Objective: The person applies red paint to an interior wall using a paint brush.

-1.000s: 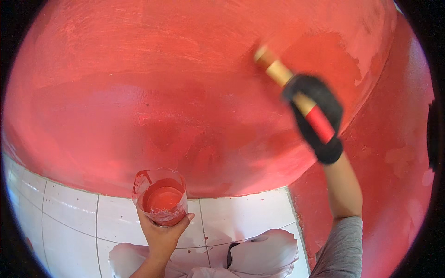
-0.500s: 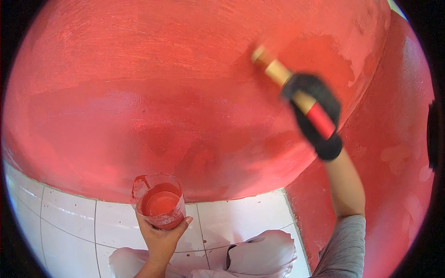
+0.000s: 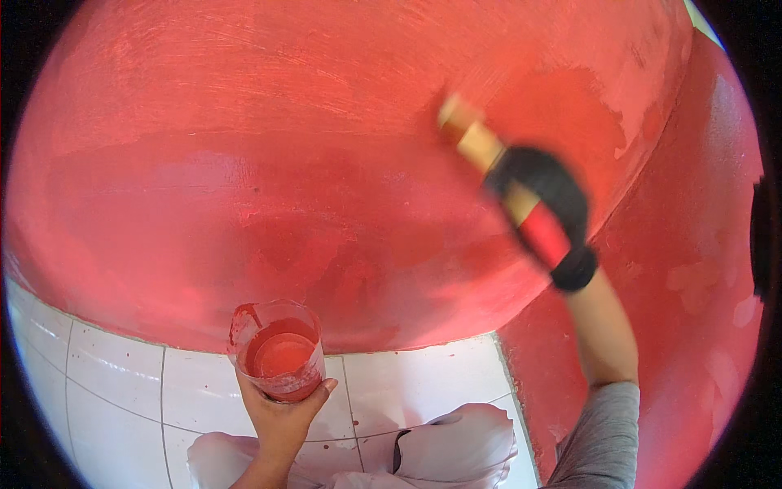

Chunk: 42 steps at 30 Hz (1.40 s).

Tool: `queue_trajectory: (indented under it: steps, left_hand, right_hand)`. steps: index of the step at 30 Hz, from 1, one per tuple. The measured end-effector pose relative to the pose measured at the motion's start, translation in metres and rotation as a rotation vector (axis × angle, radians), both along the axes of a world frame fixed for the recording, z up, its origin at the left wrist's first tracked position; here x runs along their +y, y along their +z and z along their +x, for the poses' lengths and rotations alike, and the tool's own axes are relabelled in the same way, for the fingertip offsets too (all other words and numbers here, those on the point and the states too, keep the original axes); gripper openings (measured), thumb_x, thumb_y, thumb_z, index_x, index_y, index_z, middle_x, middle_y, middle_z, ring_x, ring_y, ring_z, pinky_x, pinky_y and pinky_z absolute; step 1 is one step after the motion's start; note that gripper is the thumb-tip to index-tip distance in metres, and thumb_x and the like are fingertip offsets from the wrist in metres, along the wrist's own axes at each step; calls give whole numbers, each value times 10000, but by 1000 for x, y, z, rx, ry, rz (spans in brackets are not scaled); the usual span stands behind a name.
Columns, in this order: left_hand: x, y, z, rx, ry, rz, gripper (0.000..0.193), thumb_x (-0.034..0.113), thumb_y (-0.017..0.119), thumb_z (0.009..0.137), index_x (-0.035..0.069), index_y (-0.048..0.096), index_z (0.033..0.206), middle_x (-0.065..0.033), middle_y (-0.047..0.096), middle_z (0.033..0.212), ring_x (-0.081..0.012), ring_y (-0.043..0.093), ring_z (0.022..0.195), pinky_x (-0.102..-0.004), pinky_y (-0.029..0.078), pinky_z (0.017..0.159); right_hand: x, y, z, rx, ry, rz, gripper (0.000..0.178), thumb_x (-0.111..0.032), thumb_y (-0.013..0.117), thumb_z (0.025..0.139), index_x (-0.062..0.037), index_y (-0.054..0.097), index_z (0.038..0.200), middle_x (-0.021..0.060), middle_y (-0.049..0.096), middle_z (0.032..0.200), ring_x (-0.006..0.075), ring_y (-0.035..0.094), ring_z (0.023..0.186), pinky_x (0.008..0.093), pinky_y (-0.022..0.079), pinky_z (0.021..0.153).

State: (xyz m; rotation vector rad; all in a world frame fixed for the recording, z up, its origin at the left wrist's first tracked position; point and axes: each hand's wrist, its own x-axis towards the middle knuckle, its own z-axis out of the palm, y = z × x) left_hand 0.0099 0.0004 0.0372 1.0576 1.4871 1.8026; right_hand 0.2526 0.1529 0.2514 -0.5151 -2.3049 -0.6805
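Note:
My bare left hand [image 3: 281, 420] is wrapped round the lower part of a clear plastic cup [image 3: 241, 326]. Red paint [image 3: 285, 353] partly fills the cup, and red smears coat its inner wall. In a black glove, my right hand [image 3: 544, 196] grips a paintbrush [image 3: 479, 147] with a wooden handle that is red toward its end. The brush head points up and left against the red wall [image 3: 326, 163], and motion blurs it. Wetter, deeper red covers a patch of wall beside the glove; streaky, paler strokes show farther up and left.
White floor tiles [image 3: 114, 367] with small red drips lie below the wall. A second red wall [image 3: 660, 301] meets the first at a corner on the right. My legs in light trousers [image 3: 456, 448] are bent beneath me. A dark object [image 3: 759, 240] shows at the right rim.
My right hand has moved slightly left and down with the brush, still against the wall. My left hand and the cup have barely moved.

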Motion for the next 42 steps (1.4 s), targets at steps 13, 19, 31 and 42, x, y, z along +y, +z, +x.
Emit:
queue_trajectory:
  steps: [13,19,31,42]
  left_hand:
    - [1,-2,-1,-28,-15,-13,983,91,880,543,28,288,1325,-135,442,1250,-254,473,1145,-370,447,926]
    - [0,0,1,-92,-71,5,968,76,875,546,26,295,1319,-131,444,1244,-251,475,1137,-367,440,929]
    - [0,2,0,-37,-36,18,961,77,868,554,17,289,1318,-141,441,1242,-255,473,1144,-367,448,926]
    - [-4,-1,-1,-35,-37,-15,967,49,849,552,20,266,1323,-150,411,1265,-259,464,1158,-367,456,950]
  right_hand:
    - [7,26,28,373,-100,322,117,4,637,809,-41,657,916,89,643,877,212,627,857,291,487,781]
    - [-14,-36,15,52,179,-259,149,-19,672,741,-74,666,879,105,648,895,268,627,886,356,492,768]
    - [-2,-24,28,92,-14,-41,140,-20,655,767,-60,656,901,109,637,901,270,613,885,377,479,773]
    - [19,66,58,707,-32,172,136,-29,639,850,-18,626,985,43,640,939,132,592,867,262,471,782]
